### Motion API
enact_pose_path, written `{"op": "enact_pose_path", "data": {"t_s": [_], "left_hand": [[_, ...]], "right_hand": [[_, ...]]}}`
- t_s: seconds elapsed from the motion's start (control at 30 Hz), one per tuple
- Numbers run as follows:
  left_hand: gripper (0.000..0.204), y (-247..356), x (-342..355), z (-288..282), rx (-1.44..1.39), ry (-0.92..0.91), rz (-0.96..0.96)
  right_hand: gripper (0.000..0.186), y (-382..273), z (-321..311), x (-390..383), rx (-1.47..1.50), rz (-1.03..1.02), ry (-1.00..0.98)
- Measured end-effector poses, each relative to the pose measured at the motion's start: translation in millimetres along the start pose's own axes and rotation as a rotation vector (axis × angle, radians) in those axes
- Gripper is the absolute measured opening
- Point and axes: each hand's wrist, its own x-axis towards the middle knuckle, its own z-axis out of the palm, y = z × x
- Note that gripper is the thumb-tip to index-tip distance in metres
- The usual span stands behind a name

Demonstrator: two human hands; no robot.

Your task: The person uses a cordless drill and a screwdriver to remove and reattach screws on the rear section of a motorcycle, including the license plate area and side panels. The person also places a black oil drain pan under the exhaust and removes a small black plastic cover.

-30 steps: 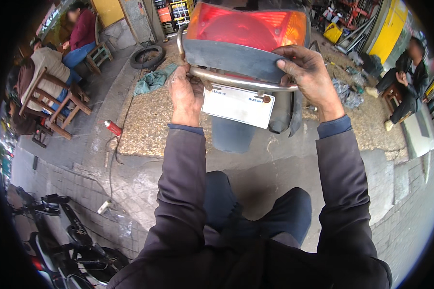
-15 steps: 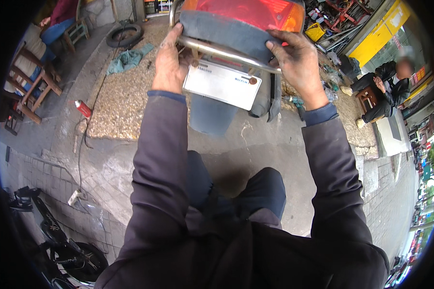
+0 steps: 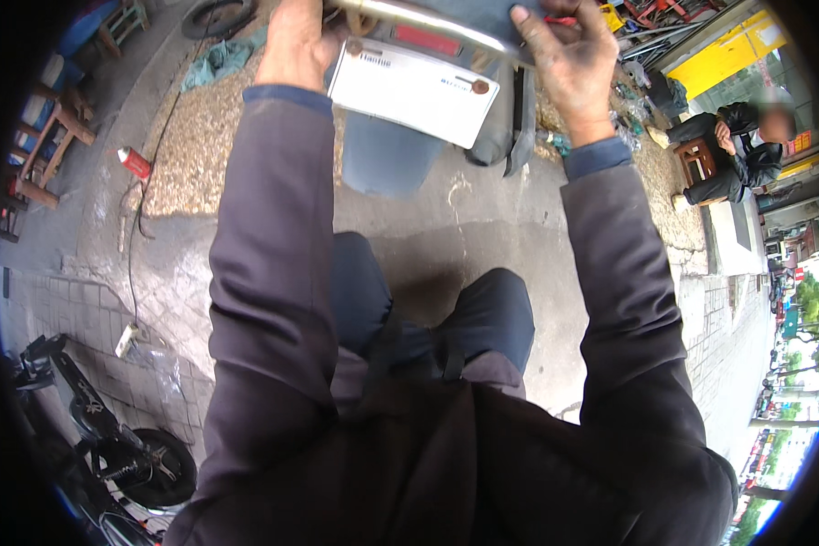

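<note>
At the top edge is a motorcycle's rear end with a dark plastic panel (image 3: 473,16) and a curved chrome bar (image 3: 428,24). My left hand (image 3: 294,45) is closed at its left side, fingertips partly hidden. My right hand (image 3: 571,64) grips the panel's right side, thumb against its face and fingers curled beside it. Between my hands, below the bar, are a red reflector (image 3: 425,40) and a white plate (image 3: 400,96) with rusty bolts. A dark mudguard (image 3: 387,155) hangs beneath, and a dark cylinder (image 3: 490,136) sits to its right.
A seated person (image 3: 737,146) is at the right. Wooden chairs (image 3: 50,155), a tyre (image 3: 211,20), green cloth (image 3: 218,64) and a red spray can (image 3: 134,163) are at the left. A black two-wheeler (image 3: 109,437) stands lower left; a cable (image 3: 136,273) crosses the paving.
The hands, bar and plate now appear higher in the picture. The tail lamp has mostly left the top edge, and more of the street shows at the right.
</note>
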Motion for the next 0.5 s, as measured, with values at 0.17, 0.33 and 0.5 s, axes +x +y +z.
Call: {"op": "enact_pose_path", "data": {"t_s": [0.17, 0.33, 0.5], "left_hand": [[0.045, 8, 0, -9, 0.062, 0.095, 0.027], [0.032, 5, 22, -15, 0.048, 0.058, 0.029], [0.021, 7, 38, -32, 0.036, 0.096, 0.016]], "right_hand": [[0.029, 6, -4, 3, 0.057, -0.069, -0.050], [0.030, 2, -3, 2, 0.032, -0.056, -0.041], [0.030, 3, -1, 1, 0.016, -0.082, -0.049]]}}
